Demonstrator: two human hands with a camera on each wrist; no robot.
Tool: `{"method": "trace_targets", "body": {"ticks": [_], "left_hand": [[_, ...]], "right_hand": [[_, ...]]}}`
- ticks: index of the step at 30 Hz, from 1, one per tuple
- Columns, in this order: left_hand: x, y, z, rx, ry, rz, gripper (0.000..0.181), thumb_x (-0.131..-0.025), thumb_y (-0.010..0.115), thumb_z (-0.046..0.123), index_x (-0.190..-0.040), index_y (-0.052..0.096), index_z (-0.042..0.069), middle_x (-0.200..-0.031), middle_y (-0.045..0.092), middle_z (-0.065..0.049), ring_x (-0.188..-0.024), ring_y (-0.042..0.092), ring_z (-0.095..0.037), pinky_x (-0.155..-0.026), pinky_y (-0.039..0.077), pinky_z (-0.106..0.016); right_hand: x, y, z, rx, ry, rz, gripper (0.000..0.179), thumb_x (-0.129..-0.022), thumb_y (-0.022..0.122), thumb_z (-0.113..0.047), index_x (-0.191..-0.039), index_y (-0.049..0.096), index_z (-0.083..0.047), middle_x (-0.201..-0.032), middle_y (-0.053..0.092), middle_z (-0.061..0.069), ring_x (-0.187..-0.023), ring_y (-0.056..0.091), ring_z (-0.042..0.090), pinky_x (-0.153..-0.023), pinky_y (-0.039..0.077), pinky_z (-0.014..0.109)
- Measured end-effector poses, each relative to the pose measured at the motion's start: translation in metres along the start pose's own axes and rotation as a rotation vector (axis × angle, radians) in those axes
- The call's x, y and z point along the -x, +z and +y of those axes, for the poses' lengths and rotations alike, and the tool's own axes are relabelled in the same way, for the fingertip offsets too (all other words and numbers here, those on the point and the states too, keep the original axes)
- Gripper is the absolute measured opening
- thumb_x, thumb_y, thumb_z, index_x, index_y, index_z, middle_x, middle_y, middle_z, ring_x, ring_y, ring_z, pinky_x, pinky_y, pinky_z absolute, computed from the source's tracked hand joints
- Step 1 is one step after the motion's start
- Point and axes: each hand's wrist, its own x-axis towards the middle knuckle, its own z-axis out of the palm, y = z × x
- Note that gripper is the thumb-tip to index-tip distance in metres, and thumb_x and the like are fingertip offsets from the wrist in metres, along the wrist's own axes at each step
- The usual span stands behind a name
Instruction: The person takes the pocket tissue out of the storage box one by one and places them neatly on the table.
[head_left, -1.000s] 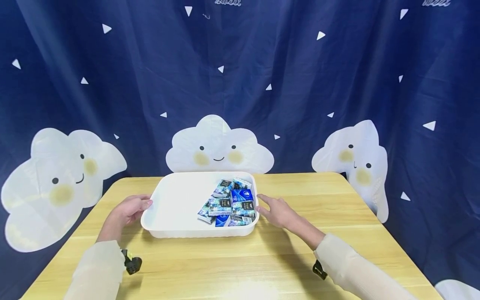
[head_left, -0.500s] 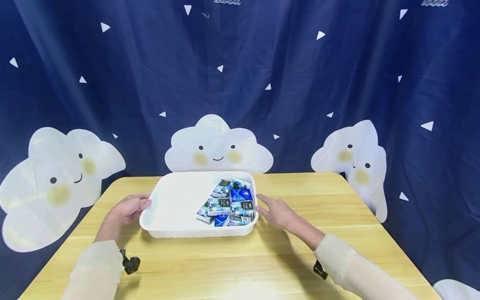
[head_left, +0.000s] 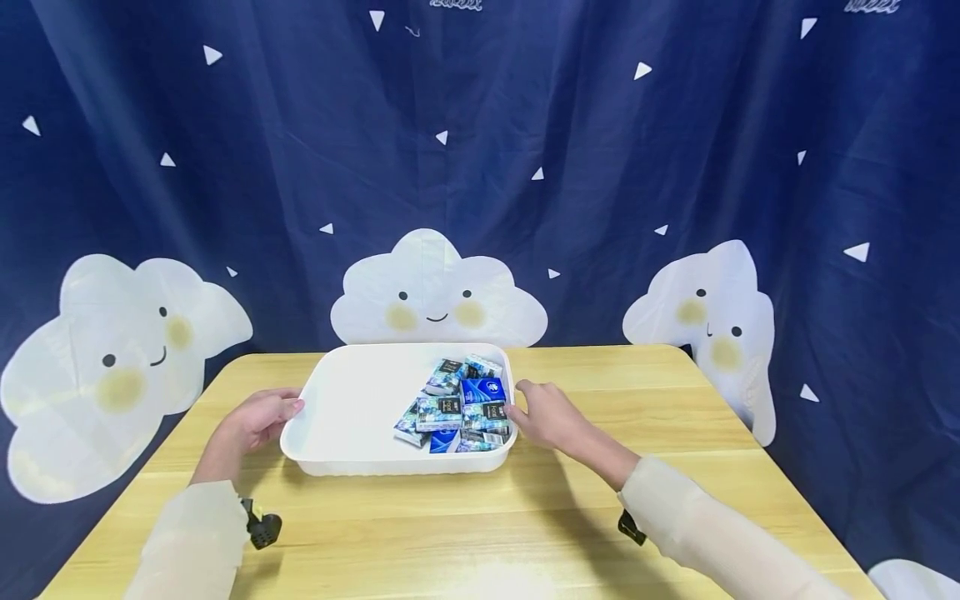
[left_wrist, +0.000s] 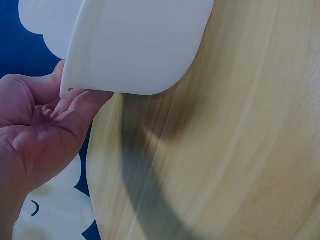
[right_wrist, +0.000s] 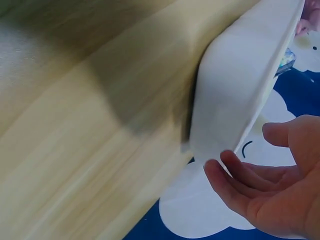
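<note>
A white plastic tray (head_left: 352,408) sits on the table in the head view. Several small blue packs (head_left: 439,413), which look like pocket tissues, lie heaped in its right half. At the tray's left end my left hand (head_left: 258,419) grips the rim, thumb on top. The left wrist view has that hand (left_wrist: 47,117) with its fingers under the rim. My right hand (head_left: 551,414) is at the right end, with its thumb over the rim in the head view. In the right wrist view, the hand's (right_wrist: 270,180) fingers are loosely bent and its thumb stands apart from the tray wall.
The light wooden table (head_left: 420,533) extends in front of the tray and to both sides. Behind it hangs a dark blue curtain (head_left: 480,183) with printed white clouds and triangles. Black wrist cameras (head_left: 261,525) are strapped at the sleeves.
My right hand has shifted slightly, its thumb coming inward over the tray's right rim. The left hand, the tray and the packs stay where they were.
</note>
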Motion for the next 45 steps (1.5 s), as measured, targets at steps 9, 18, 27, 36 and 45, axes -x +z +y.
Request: {"method": "trace_targets", "body": {"ticks": [9,18,27,36,45], "left_hand": [[-0.001,0.001,-0.002,0.001,0.001,-0.002,0.06,-0.108,0.043,0.014,-0.155,0.019,-0.013,-0.143,0.051,-0.029,-0.101,0.064,-0.008,-0.089,0.06,-0.029],[-0.001,0.003,-0.002,0.016,0.014,-0.006,0.06,-0.108,0.043,0.014,-0.155,0.018,-0.014,-0.146,0.048,-0.031,-0.102,0.064,-0.008,-0.09,0.06,-0.03],[-0.002,0.006,0.003,-0.016,0.0,-0.009,0.06,-0.109,0.043,0.016,-0.156,0.019,-0.012,-0.151,0.041,-0.032,-0.109,0.062,-0.013,-0.091,0.059,-0.029],[-0.002,0.003,0.004,0.0,-0.013,-0.001,0.06,-0.109,0.043,0.016,-0.157,0.02,-0.01,-0.152,0.039,-0.031,-0.105,0.062,-0.01,-0.09,0.059,-0.029],[0.001,0.002,0.0,0.016,0.009,-0.007,0.059,-0.109,0.042,0.015,-0.156,0.019,-0.011,-0.141,0.052,-0.027,-0.099,0.064,-0.007,-0.086,0.06,-0.028]], "right_hand": [[-0.015,-0.009,-0.02,0.055,-0.046,0.069,0.041,-0.096,0.071,-0.024,-0.122,0.063,0.006,-0.107,0.069,0.022,-0.096,0.067,0.034,-0.082,0.058,0.046],[-0.036,-0.006,-0.035,0.064,-0.046,0.052,0.054,-0.099,0.066,-0.028,-0.14,0.053,0.005,-0.128,0.063,0.026,-0.112,0.065,0.039,-0.097,0.056,0.048],[-0.048,0.004,-0.048,0.019,0.012,-0.004,0.059,-0.101,0.061,-0.029,-0.149,0.044,0.0,-0.143,0.055,0.023,-0.123,0.061,0.037,-0.103,0.054,0.048],[-0.058,0.009,-0.052,0.021,0.029,-0.029,0.055,-0.102,0.061,-0.027,-0.147,0.048,0.001,-0.139,0.06,0.021,-0.122,0.062,0.035,-0.101,0.055,0.046],[-0.06,0.024,-0.052,0.039,0.046,-0.086,0.055,-0.102,0.06,-0.028,-0.144,0.049,0.005,-0.138,0.059,0.023,-0.126,0.059,0.036,-0.106,0.052,0.046]]}}
